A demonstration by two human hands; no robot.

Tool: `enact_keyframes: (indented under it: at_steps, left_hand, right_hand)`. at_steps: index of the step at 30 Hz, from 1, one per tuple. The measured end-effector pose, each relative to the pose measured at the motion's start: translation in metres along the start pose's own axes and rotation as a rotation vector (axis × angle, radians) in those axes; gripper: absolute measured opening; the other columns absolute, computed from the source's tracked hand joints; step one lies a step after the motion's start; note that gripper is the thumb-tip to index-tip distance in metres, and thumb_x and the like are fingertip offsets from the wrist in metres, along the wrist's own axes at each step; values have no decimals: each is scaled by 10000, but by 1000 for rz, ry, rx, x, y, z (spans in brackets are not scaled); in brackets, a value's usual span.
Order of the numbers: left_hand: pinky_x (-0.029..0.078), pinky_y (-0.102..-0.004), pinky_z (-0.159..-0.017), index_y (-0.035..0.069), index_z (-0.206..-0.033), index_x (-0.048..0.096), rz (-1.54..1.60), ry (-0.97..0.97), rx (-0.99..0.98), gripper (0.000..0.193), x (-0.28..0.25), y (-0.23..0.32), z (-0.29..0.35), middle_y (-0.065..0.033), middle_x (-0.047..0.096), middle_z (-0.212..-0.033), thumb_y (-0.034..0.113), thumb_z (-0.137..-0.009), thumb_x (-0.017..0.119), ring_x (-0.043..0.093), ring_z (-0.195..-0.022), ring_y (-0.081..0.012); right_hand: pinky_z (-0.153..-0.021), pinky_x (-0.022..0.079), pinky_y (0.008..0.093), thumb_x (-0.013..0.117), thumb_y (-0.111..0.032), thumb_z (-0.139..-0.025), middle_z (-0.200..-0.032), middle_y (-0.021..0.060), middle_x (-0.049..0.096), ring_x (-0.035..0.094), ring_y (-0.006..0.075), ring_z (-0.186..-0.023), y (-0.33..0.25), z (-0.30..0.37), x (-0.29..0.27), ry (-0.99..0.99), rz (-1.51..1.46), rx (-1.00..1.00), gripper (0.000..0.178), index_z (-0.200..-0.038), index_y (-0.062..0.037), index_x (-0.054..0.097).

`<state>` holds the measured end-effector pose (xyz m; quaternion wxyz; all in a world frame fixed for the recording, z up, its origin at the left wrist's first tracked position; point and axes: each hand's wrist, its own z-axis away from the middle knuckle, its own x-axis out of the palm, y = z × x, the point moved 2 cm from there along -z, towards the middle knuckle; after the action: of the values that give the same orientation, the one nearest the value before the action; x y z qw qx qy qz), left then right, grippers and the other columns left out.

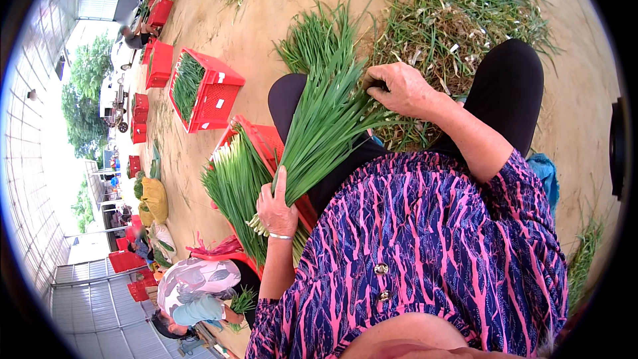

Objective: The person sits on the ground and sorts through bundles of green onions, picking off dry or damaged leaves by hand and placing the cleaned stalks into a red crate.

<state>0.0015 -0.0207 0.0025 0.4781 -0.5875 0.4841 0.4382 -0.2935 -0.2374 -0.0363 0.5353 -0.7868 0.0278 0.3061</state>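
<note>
My left hand is closed round the pale stem ends of a bunch of garlic chives. The long green leaves fan out across my lap, away from that hand. At the leaf tips is my right hand, its fingers curled in toward the thumb. Whatever it may pinch is too small to make out. Right beside my left hand, a red plastic crate carries a thick pile of chives with white stems. More loose chives lie on the ground beyond my knee.
A large heap of trimmed leaves and dry scraps covers the ground ahead of my knees. Another red crate filled with chives stands at the left. A co-worker bends over greens at lower left. Farther off are more red crates and a yellow sack.
</note>
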Motion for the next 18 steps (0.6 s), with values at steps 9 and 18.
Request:
enact_keyframes:
  at_steps: [9, 18]
  left_hand:
    - [484, -423, -839, 146, -1389, 436, 249, 147, 37, 776, -36, -3, -18, -175, 559, -1118, 24, -670, 701, 585, -970, -351]
    - [504, -319, -665, -4, -1103, 562, 1595, -864, -272, 491, -22, -26, -10, -103, 627, -911, 67, -651, 742, 602, -737, -168]
  right_hand:
    - [-701, 513, 352, 615, -117, -826, -815, 166, 678, 667, 284, -759, 5, -10, -75, 361, -82, 102, 175, -946, 5, 650]
    - [-630, 428, 222, 604, -137, -905, -778, -25, 590, 491, 45, -701, 21, -3, -106, 517, -331, 194, 184, -999, 19, 631]
